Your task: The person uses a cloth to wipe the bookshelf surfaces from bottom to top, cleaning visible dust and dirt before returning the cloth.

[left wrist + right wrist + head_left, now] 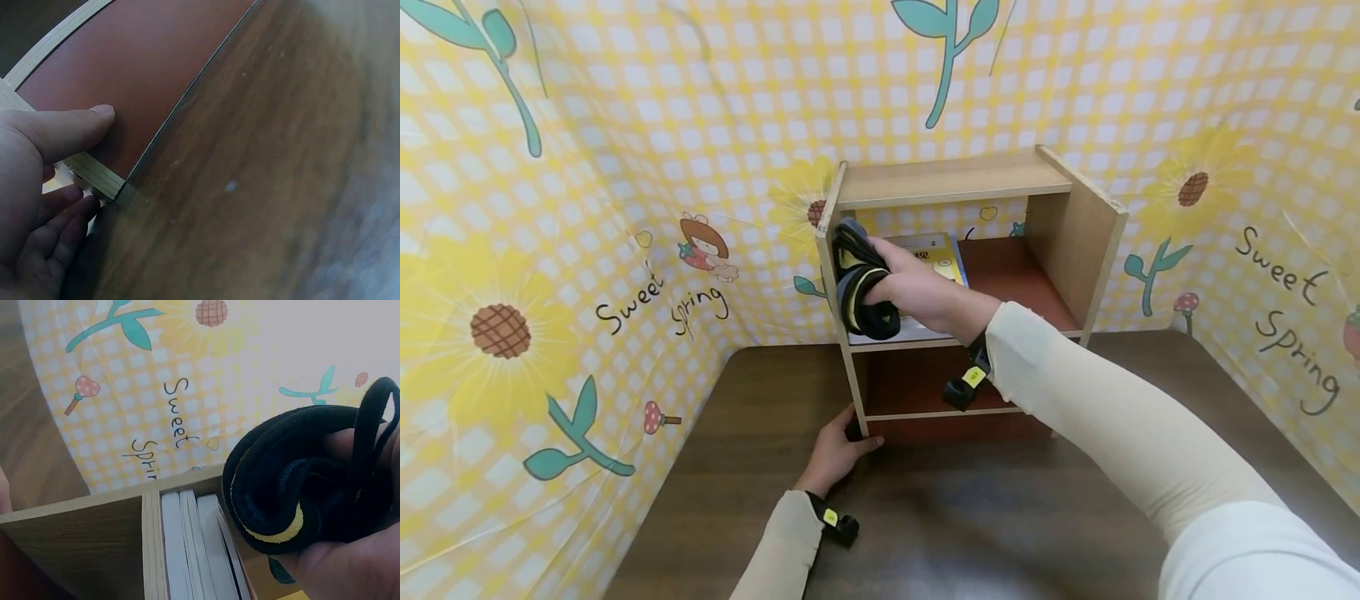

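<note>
My right hand grips a rolled black fabric strap with yellow edging, at the left end of the shelf's upper compartment. In the right wrist view the roll shows its coiled layers and a loose loop, with my thumb and fingers around it. Down at the wooden shelf's lower left corner, my left hand holds the side panel. The left wrist view has the thumb over the red-brown bottom board and the fingers curled outside the panel edge.
Books lie stacked in the upper compartment, a yellow cover on top. A middle board divides the lower part. The shelf stands on a dark wooden table, against a yellow checked cloth that encloses the back and sides.
</note>
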A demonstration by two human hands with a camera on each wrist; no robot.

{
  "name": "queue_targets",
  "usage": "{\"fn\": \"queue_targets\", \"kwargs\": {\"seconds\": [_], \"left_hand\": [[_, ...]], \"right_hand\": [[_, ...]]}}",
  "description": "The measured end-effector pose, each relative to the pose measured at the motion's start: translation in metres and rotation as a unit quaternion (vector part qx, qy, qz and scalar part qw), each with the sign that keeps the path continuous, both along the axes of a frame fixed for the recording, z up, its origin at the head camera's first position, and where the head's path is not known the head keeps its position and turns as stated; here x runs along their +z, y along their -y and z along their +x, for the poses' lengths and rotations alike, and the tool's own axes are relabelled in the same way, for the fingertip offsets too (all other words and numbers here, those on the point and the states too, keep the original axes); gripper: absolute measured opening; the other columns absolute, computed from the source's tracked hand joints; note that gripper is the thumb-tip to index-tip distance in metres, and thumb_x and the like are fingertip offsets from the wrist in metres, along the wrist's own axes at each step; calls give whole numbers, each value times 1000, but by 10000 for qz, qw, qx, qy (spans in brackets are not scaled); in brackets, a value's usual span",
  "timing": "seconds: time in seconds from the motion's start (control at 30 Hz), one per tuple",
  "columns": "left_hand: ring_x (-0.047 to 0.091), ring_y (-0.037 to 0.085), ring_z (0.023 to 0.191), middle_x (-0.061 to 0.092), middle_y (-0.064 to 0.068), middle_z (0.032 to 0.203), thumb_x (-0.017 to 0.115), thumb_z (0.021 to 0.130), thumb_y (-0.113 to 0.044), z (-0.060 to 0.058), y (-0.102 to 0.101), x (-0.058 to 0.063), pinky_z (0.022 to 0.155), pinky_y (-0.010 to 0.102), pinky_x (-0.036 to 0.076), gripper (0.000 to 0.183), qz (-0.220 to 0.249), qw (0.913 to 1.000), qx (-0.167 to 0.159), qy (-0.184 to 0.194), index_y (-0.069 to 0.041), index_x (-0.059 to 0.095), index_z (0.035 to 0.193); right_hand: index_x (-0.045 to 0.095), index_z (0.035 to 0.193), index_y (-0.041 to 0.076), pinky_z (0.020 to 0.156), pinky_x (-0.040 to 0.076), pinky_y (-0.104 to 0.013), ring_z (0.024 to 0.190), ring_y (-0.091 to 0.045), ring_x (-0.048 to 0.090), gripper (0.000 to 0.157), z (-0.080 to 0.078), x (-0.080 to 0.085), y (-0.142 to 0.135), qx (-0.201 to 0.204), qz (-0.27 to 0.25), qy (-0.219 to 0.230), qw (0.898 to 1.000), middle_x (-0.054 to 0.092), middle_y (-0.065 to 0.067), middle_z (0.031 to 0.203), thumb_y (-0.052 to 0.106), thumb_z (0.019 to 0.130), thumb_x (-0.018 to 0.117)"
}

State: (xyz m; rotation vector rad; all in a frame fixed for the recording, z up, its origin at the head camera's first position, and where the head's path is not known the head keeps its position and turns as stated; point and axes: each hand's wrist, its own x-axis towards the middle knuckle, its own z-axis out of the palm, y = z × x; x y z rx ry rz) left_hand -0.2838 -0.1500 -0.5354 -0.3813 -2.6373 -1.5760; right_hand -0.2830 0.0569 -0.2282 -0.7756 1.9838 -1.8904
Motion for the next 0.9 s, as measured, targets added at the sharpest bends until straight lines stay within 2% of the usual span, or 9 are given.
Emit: {"fn": "queue_targets", "kwargs": {"seconds": [0.27, 0.47, 0.63, 0.9], "left_hand": [[46, 22, 128, 55, -1, 135, 82, 79, -39, 1, 0, -1, 103, 46, 38, 78, -51, 9999, 66, 138, -22, 46, 146], [42, 24, 133, 51, 0, 141, 81, 79, -41, 2, 0, -2, 104, 48, 35, 82, -131, 9998, 95, 151, -22, 43, 148], [41, 25, 133, 50, 2, 142, 81, 79, -40, 3, -1, 0, 105, 48, 35, 83, -117, 9997, 103, 182, -20, 42, 149], [41, 26, 133, 49, 4, 143, 82, 79, -38, 3, -1, 2, 104, 48, 36, 81, -210, 9994, 165, 225, -17, 44, 148]], "right_hand": [[19, 156, 19, 99, 40, -46, 128, -23, 44, 83, 14, 0, -2, 65, 240, -336, 9991, 37, -7, 146, -11, 89, 57], [21, 156, 23, 102, 38, -41, 134, -14, 37, 83, 26, 2, -1, 102, 291, -666, 9973, 35, -1, 151, -10, 89, 58], [21, 156, 22, 99, 40, -41, 132, -14, 41, 77, 35, 9, 0, -28, 206, -617, 9979, 37, -1, 149, -3, 93, 58], [27, 155, 19, 95, 44, -44, 126, -19, 47, 72, 41, 27, 0, -87, -151, -685, 9975, 40, -5, 147, -7, 93, 54]]}}
